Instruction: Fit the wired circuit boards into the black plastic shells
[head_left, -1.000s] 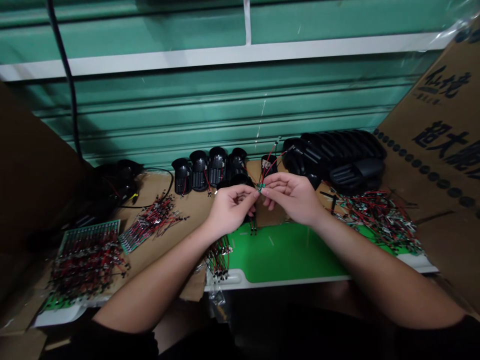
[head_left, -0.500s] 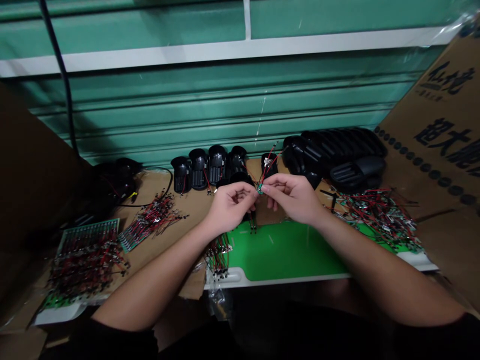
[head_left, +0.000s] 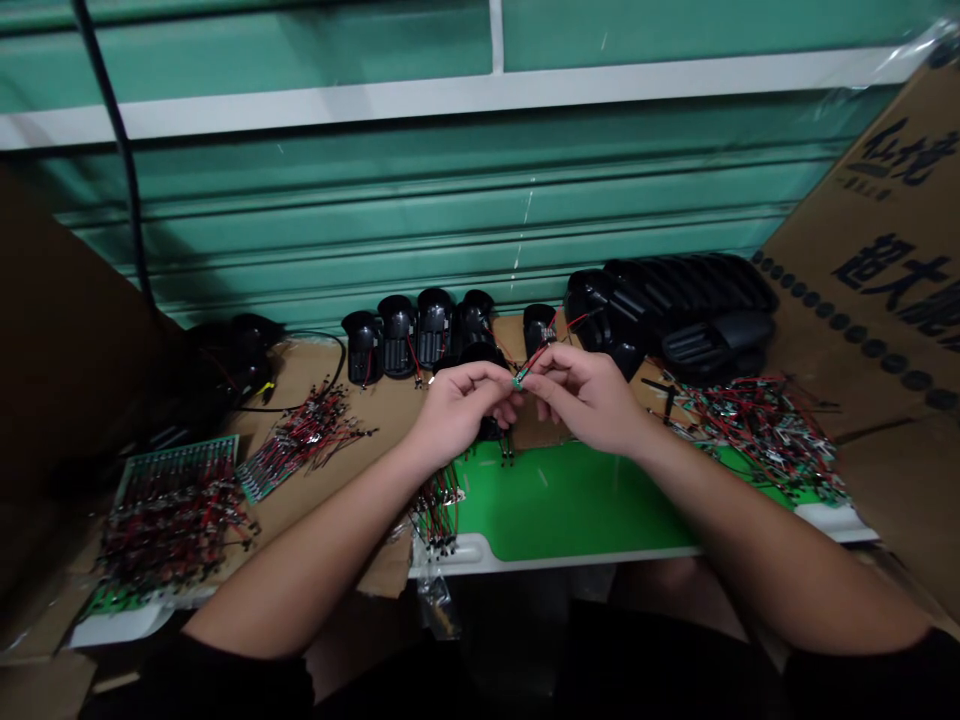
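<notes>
Between my two hands, above the back of the green board (head_left: 570, 500), is a small green circuit board (head_left: 517, 382) with red and black wires. My left hand (head_left: 472, 402) pinches its left side between thumb and forefinger. The thumb and forefinger of my right hand (head_left: 581, 390) close on its right side, and the wires (head_left: 538, 354) stick up past the right fingers. Just behind the hands stands a black plastic housing (head_left: 538, 325). Another bunch of wired boards (head_left: 439, 510) lies below my left wrist, partly hidden by the forearm.
Wired circuit panels (head_left: 176, 520) and a second bundle (head_left: 307, 435) lie at left. Several black housings (head_left: 397, 335) line the back, with more stacked (head_left: 675, 300) at right. A tangled pile of wired boards (head_left: 772, 430) sits right. Cardboard (head_left: 885, 300) walls the right side.
The wires on the small circuit board have tilted down to the right, from nearly upright. Both hands stay in almost the same place, still pinching.
</notes>
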